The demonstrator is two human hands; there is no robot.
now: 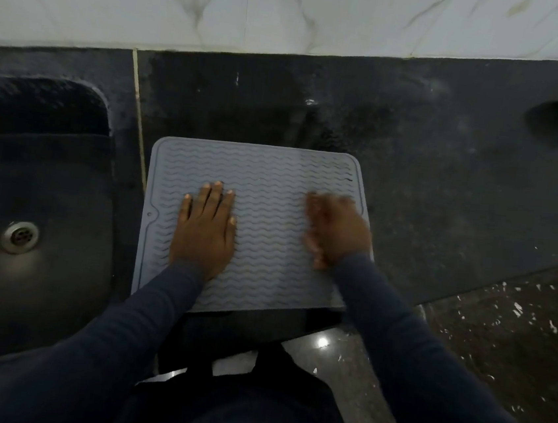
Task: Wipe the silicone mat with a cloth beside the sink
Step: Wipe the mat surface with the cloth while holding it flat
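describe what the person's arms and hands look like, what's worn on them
Both arms are covered by long dark navy sleeves ending at the wrists. The left hand and right hand are bare: no gloves, and no rings or watch show. The right hand is motion-blurred.

Home kitchen: dark stone counter (415,150), inset sink (49,187) with drain (20,237), marble-tiled wall (258,6).

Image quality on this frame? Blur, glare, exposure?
Head view: right hand motion-blurred, so no cloth can be made out; left hand sharp, flat on the mat. Dim overall, sink nearly black. Glare spot on the floor. Wide-angle bends the counter edge.
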